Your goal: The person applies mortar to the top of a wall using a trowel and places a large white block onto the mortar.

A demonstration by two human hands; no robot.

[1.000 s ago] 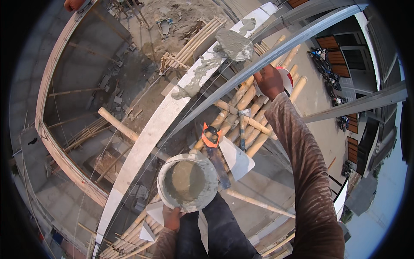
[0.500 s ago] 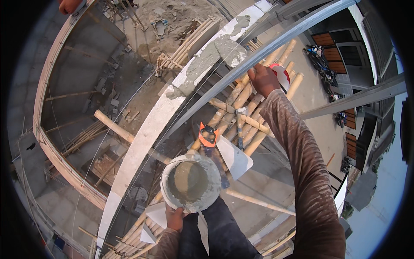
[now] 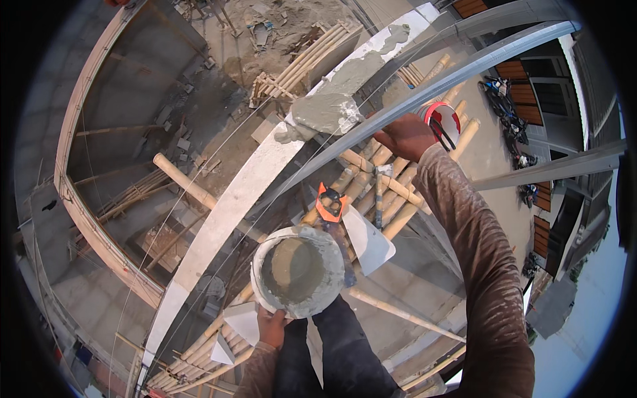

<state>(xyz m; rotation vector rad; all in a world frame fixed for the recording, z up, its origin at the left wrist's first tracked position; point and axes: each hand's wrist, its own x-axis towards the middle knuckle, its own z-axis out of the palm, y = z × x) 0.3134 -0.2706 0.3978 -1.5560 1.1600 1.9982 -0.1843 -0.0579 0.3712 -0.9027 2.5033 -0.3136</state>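
My left hand [image 3: 272, 328] grips the near rim of a mortar-crusted bucket [image 3: 334, 255]. Wet grey mortar [image 3: 292, 265] lies inside it. My right hand [image 3: 411, 136], arm stretched forward, is closed on what looks like a trowel, its handle mostly hidden by the hand and a metal channel. The mortar-smeared trowel blade [image 3: 345, 114] rests on or just over the pale top of a narrow curved wall [image 3: 225, 205]. Farther along that top is a strip of spread mortar [image 3: 358, 73].
A grey metal channel [image 3: 438, 89] slants past my right hand. Beyond it is a red and white bucket [image 3: 446, 119]. Bamboo poles [image 3: 401, 222] form scaffolding below, bearing an orange-handled saw [image 3: 330, 202] and a white sheet piece [image 3: 371, 245]. Left of the wall lies a deep drop.
The trowel blade has moved nearer along the wall top, toward the near end of the mortar. My right hand has turned slightly. The left hand still holds the bucket; the view has shifted a little.
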